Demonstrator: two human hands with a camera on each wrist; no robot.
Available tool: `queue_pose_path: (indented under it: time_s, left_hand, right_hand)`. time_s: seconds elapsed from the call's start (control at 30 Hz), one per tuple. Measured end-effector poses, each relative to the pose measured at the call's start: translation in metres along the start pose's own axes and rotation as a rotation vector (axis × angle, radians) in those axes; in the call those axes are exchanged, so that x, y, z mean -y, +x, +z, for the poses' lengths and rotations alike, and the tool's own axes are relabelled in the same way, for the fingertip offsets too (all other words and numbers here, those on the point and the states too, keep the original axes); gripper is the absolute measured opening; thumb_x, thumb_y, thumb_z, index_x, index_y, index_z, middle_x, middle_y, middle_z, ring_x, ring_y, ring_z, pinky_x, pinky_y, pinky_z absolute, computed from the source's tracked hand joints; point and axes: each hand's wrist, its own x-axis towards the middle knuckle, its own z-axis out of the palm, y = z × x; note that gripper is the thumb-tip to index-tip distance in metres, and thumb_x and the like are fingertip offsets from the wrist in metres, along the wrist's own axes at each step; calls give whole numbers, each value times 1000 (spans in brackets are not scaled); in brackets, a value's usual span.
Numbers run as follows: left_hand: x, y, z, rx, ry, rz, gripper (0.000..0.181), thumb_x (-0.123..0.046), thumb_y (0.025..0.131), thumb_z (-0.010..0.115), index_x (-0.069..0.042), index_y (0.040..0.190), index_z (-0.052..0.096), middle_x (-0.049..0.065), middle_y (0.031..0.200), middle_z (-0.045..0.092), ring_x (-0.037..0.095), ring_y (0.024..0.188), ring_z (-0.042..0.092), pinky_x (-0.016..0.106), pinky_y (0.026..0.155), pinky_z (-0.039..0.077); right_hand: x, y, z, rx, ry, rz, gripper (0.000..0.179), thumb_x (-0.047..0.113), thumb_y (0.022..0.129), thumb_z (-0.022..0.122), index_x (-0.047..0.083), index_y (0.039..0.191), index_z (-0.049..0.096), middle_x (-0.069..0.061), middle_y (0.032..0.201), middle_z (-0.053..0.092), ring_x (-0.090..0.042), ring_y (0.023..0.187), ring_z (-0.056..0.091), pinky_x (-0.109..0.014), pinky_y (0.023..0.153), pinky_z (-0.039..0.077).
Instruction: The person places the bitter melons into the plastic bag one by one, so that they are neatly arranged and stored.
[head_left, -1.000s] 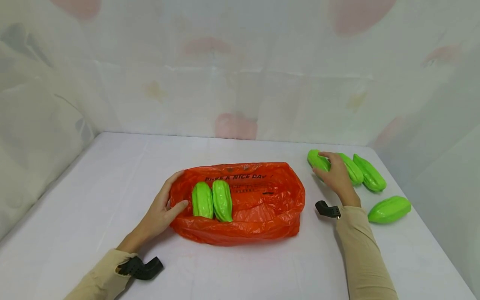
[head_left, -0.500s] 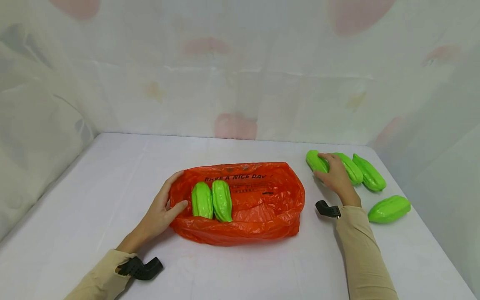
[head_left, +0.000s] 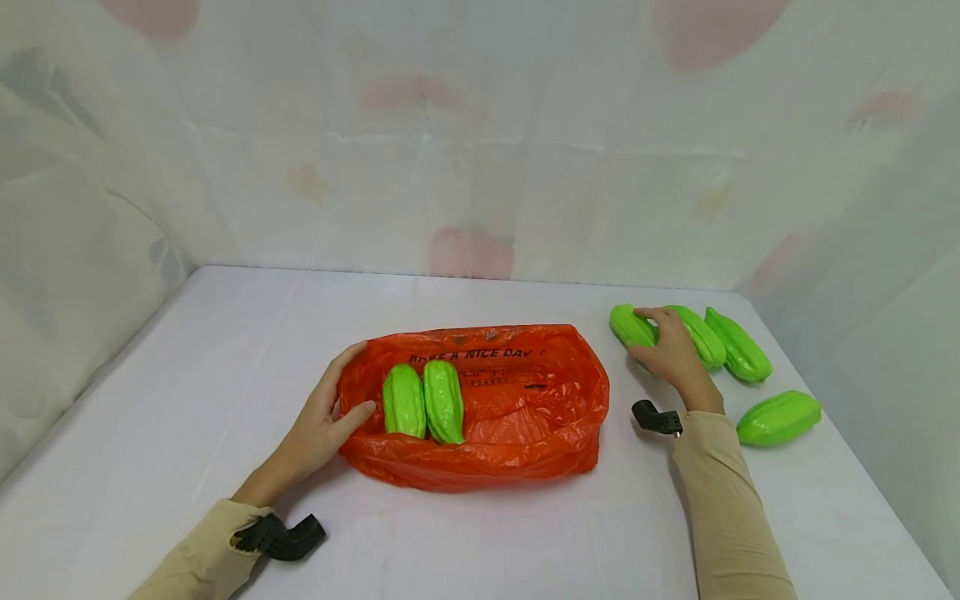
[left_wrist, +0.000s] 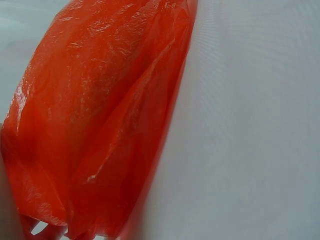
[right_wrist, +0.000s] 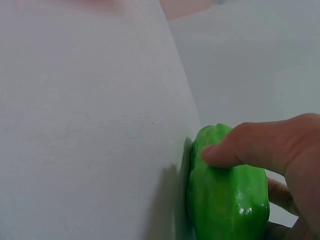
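Observation:
My left hand (head_left: 322,421) grips the left side of a red plastic bag (head_left: 525,417), its thumb inside the open mouth. Two bright green, ridged bitter melons (head_left: 405,400) lie side by side in the bag's left half. At the back right, my right hand (head_left: 671,346) holds another bitter melon (head_left: 632,326) between thumb and fingers. In the right wrist view, the thumb (right_wrist: 222,152) lies across this melon's glossy side, and the other fingers are partly hidden behind it. The left wrist view shows mostly the bag's crinkled outer wall (left_wrist: 90,115).
Just right of my right hand lie two more bitter melons, a nearer one (head_left: 701,337) and a farther one (head_left: 738,346). Another bitter melon (head_left: 780,418) lies beside my right sleeve. White cloth walls (head_left: 480,150) rise at the table's back and sides.
The bitter melon at my right hand has shifted slightly left and toward me, its tip turning a little. My left hand and the bag have stayed in place.

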Motion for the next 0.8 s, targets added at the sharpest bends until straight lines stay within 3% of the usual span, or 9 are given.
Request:
queue_pose_path:
  time_s: [0.33, 0.8]
  left_hand:
    - [0, 0, 0, 6, 0, 2, 75, 1, 93, 59, -19, 157, 25, 12, 152, 40, 12, 131, 46, 7, 103, 35]
    - [1, 0, -1, 9, -3, -4, 75, 0, 93, 59, -20, 157, 24, 11, 153, 39, 12, 131, 45, 7, 103, 34]
  right_hand:
    - [0, 1, 2, 19, 11, 13, 64, 15, 93, 64, -2, 148, 37, -31, 153, 35, -49, 142, 29, -64, 115, 25]
    - [1, -1, 4, 8, 45, -2, 67, 18, 90, 71, -3, 145, 40, -32, 147, 40, -48, 136, 37, -61, 112, 31]
